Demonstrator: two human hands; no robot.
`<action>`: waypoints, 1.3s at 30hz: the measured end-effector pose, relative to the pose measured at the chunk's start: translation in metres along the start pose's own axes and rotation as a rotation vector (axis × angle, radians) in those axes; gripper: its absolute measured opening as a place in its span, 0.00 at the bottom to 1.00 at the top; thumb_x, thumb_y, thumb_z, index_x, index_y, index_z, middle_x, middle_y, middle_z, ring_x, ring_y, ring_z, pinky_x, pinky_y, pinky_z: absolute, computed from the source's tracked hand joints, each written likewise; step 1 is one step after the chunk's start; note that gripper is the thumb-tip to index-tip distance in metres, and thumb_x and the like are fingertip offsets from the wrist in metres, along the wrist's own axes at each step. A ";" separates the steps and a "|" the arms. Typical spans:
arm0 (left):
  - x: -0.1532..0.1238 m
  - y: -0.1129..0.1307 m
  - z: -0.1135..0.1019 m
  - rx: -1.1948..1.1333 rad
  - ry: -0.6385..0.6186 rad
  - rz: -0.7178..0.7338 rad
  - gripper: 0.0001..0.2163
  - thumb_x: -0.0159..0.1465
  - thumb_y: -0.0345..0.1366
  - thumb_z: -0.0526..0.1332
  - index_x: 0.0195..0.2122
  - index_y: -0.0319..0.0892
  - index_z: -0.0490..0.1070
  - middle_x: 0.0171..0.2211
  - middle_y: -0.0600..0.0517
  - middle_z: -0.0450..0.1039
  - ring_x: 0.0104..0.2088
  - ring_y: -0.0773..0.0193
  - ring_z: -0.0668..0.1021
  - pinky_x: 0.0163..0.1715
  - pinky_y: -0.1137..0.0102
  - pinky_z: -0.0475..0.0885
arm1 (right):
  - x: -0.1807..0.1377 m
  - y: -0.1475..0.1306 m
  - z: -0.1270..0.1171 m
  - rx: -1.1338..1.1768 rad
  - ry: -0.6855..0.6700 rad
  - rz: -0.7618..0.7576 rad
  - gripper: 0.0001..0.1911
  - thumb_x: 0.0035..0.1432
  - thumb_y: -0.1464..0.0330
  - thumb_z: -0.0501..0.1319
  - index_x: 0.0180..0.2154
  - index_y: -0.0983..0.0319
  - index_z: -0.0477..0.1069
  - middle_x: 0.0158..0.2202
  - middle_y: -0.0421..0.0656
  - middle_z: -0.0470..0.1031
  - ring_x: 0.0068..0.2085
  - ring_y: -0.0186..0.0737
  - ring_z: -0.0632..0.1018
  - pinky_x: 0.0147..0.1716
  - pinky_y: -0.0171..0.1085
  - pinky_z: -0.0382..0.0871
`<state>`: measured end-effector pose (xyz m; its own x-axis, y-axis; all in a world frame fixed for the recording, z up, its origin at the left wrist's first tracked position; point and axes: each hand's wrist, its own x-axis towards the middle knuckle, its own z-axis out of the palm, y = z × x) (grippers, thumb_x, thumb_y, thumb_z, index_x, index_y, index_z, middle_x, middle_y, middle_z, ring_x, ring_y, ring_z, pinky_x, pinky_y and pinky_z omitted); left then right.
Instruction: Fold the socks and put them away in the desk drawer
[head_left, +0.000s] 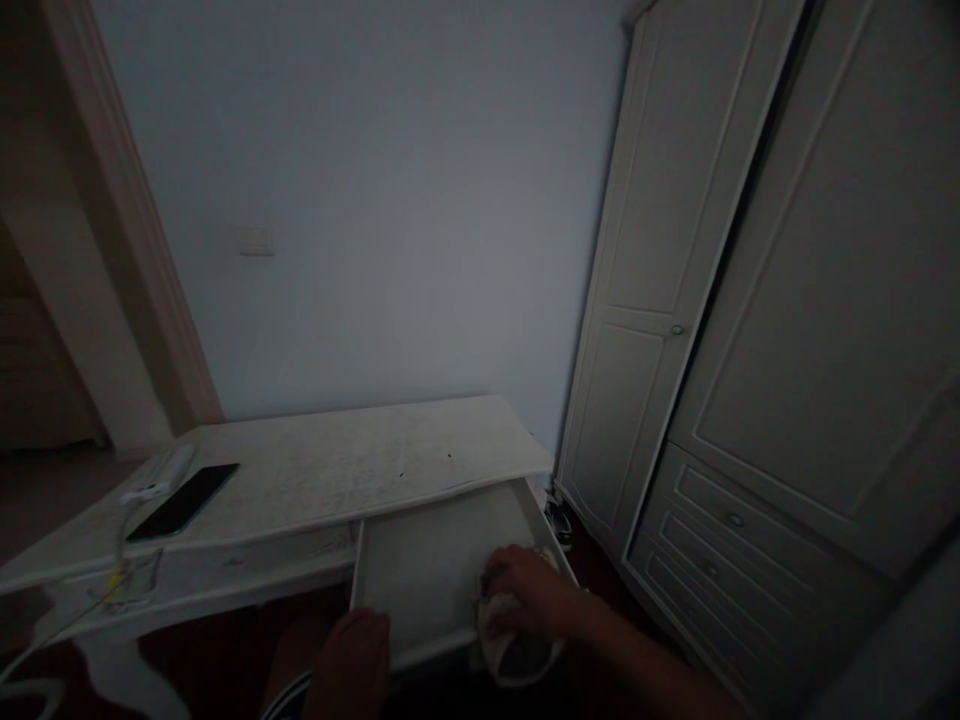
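Observation:
A white drawer (427,570) is pulled out from a white desk (322,460). My left hand (356,650) is closed at the drawer's front left corner, its fingers bent around the edge. Over the front right part of the drawer, my right hand (529,590) grips a crumpled pale cloth (517,650) with a darker patch. The cloth hangs over the drawer's front edge. The picture is dark, so the cloth's details are hard to make out.
On the desk's left side lie a dark phone or tablet (184,503) and a white power strip (161,475) with a cable (120,540). A white wardrobe (660,300) with drawers stands at right. Shoes (557,520) are on the floor between desk and wardrobe.

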<state>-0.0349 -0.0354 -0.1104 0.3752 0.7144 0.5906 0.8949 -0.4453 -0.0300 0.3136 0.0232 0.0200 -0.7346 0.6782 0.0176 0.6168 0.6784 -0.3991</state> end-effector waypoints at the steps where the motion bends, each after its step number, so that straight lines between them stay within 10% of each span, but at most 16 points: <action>1: 0.000 0.000 -0.001 0.011 0.012 -0.003 0.16 0.69 0.27 0.52 0.46 0.51 0.76 0.41 0.53 0.85 0.44 0.58 0.85 0.53 0.63 0.76 | -0.010 0.006 -0.008 -0.007 0.008 0.016 0.20 0.59 0.50 0.72 0.49 0.52 0.82 0.55 0.44 0.77 0.56 0.51 0.76 0.56 0.45 0.66; 6: 0.010 0.005 -0.012 -0.009 0.001 -0.046 0.12 0.68 0.29 0.53 0.39 0.51 0.75 0.36 0.55 0.85 0.41 0.59 0.85 0.48 0.64 0.78 | -0.025 0.014 -0.007 -0.062 0.030 -0.008 0.19 0.59 0.51 0.72 0.48 0.53 0.80 0.56 0.44 0.75 0.56 0.51 0.75 0.55 0.47 0.66; 14: 0.021 0.009 -0.021 -0.089 -0.006 -0.043 0.13 0.64 0.26 0.53 0.37 0.50 0.74 0.33 0.56 0.83 0.37 0.61 0.85 0.46 0.66 0.78 | 0.049 -0.058 0.089 -0.350 0.268 -0.211 0.31 0.60 0.47 0.69 0.60 0.50 0.68 0.59 0.46 0.74 0.58 0.59 0.72 0.57 0.62 0.67; 18: 0.016 0.010 -0.021 -0.074 -0.014 -0.096 0.14 0.62 0.27 0.54 0.40 0.51 0.76 0.40 0.52 0.86 0.42 0.57 0.85 0.46 0.64 0.79 | 0.068 -0.079 0.118 -0.395 0.423 -0.260 0.19 0.70 0.52 0.60 0.58 0.48 0.69 0.57 0.43 0.76 0.55 0.57 0.74 0.57 0.60 0.69; 24: 0.013 0.007 -0.027 -0.085 -0.226 -0.136 0.17 0.67 0.28 0.49 0.40 0.51 0.78 0.40 0.53 0.86 0.48 0.56 0.85 0.58 0.60 0.76 | 0.020 -0.036 0.082 -0.204 0.273 -0.129 0.28 0.61 0.43 0.66 0.57 0.48 0.72 0.66 0.47 0.70 0.62 0.61 0.71 0.62 0.62 0.62; 30: 0.021 0.009 -0.034 -0.100 -0.331 -0.076 0.20 0.69 0.26 0.48 0.43 0.49 0.81 0.46 0.52 0.86 0.47 0.58 0.85 0.65 0.59 0.71 | -0.028 0.016 0.032 0.041 0.408 0.249 0.24 0.64 0.48 0.67 0.55 0.52 0.76 0.62 0.49 0.71 0.62 0.54 0.72 0.61 0.49 0.65; 39: 0.077 0.053 -0.051 -0.183 -0.697 -0.152 0.22 0.74 0.31 0.45 0.63 0.46 0.70 0.50 0.44 0.83 0.49 0.55 0.84 0.51 0.61 0.74 | 0.070 0.039 0.014 -0.227 0.127 0.316 0.14 0.68 0.64 0.60 0.49 0.64 0.78 0.51 0.57 0.77 0.53 0.57 0.77 0.50 0.47 0.71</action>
<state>0.0287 -0.0316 -0.0257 0.3714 0.9255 -0.0744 0.9174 -0.3534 0.1827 0.2825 0.0934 -0.0069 -0.4666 0.8833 0.0451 0.8640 0.4661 -0.1905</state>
